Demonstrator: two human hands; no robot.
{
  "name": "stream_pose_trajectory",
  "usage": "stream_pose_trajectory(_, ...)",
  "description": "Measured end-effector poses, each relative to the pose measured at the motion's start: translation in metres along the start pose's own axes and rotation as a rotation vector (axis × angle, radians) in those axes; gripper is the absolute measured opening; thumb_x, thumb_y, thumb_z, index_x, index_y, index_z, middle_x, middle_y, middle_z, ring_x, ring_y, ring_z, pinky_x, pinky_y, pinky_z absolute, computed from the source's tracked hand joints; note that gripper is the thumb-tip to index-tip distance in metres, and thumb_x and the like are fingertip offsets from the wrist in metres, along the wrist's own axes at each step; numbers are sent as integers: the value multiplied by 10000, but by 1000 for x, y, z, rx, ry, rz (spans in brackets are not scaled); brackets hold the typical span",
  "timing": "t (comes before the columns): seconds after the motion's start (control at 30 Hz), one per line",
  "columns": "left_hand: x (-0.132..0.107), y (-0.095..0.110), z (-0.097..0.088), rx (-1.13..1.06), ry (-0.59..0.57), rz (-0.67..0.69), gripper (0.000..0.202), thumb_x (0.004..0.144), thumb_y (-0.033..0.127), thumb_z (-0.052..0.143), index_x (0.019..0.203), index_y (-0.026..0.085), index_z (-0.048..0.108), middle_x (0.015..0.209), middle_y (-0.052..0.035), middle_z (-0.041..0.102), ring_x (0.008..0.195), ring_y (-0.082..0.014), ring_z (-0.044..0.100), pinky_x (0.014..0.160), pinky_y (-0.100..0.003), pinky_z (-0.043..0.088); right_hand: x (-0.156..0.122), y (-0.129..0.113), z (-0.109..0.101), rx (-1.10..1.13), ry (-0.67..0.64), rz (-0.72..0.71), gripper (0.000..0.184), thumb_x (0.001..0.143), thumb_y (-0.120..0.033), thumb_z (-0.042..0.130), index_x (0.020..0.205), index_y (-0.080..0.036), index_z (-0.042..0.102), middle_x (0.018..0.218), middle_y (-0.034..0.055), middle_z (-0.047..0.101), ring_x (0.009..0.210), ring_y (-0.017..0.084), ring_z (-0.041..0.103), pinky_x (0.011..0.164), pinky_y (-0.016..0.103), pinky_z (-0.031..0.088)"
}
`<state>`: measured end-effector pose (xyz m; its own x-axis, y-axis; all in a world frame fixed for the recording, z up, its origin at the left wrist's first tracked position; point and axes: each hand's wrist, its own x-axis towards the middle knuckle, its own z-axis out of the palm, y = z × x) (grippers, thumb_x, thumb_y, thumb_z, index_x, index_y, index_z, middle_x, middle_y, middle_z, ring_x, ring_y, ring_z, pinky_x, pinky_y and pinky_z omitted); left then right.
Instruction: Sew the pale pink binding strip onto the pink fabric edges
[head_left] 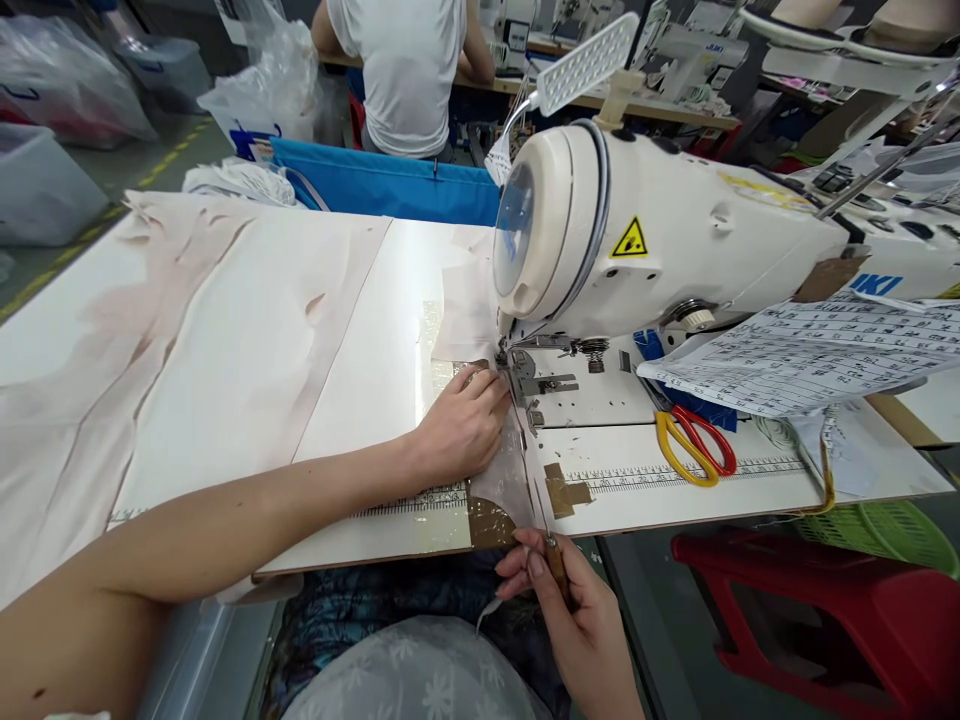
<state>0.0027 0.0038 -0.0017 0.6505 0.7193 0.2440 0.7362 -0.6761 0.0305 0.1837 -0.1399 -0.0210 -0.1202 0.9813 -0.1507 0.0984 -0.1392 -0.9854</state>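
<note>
My left hand [466,425] lies beside the needle area of a white sewing machine [675,220], its fingers curled and pressed together on a pale pink fabric piece [504,480]. That fabric runs from under the presser foot [504,355] toward the table's front edge. Just below that edge, my right hand [574,605] is closed around the wooden handle of an awl [556,568], whose thin metal shaft points up toward the machine. A narrow pale strip [489,608] hangs by my right fingertips; whether they grip it is hard to tell.
Large pale pink fabric pieces [180,260] spread over the table's left side. Scissors [686,445] with red and yellow handles lie right of the needle, near printed paper sheets [817,350]. A red stool [817,620] stands below right. Another person [401,75] sits beyond the blue cloth [390,180].
</note>
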Motion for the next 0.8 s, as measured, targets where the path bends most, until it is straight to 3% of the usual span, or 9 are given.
stream_pose_trajectory(0.33, 1, -3, 4, 16, 17, -4, 361, 923, 190, 428, 1201, 30, 596, 1267, -187, 583, 1178, -312, 492, 1058, -445, 382, 0, -1, 0, -79, 24, -66, 245, 1006, -372, 528, 1118, -215, 678, 822, 40, 763, 659, 148, 732, 654, 210, 593)
stream_pose_trajectory(0.53, 3, -10, 8, 4, 46, -19, 361, 937, 164, 399, 1212, 18, 581, 1258, -189, 579, 1182, -311, 482, 1040, -455, 412, -9, -8, -8, -199, -40, -178, 259, 1024, -276, 467, 1216, -257, 639, 930, 42, 773, 747, 157, 746, 707, 221, 607)
stream_pose_trajectory(0.67, 5, -15, 12, -47, 61, -30, 340, 972, 140, 324, 1174, 66, 587, 1195, -170, 587, 1062, -278, 523, 904, -434, 507, -17, -27, -12, -445, 45, -334, 283, 986, -291, 533, 1235, -289, 669, 1024, 65, 764, 791, 181, 734, 645, 208, 604)
stream_pose_trajectory(0.8, 12, -20, 15, -61, 34, -20, 381, 993, 114, 238, 1070, 82, 610, 1035, -166, 610, 912, -265, 535, 731, -405, 547, -17, -52, -6, -477, 100, -483, 245, 978, -315, 540, 1158, -301, 706, 1007, 51, 757, 713, 170, 710, 541, 198, 579)
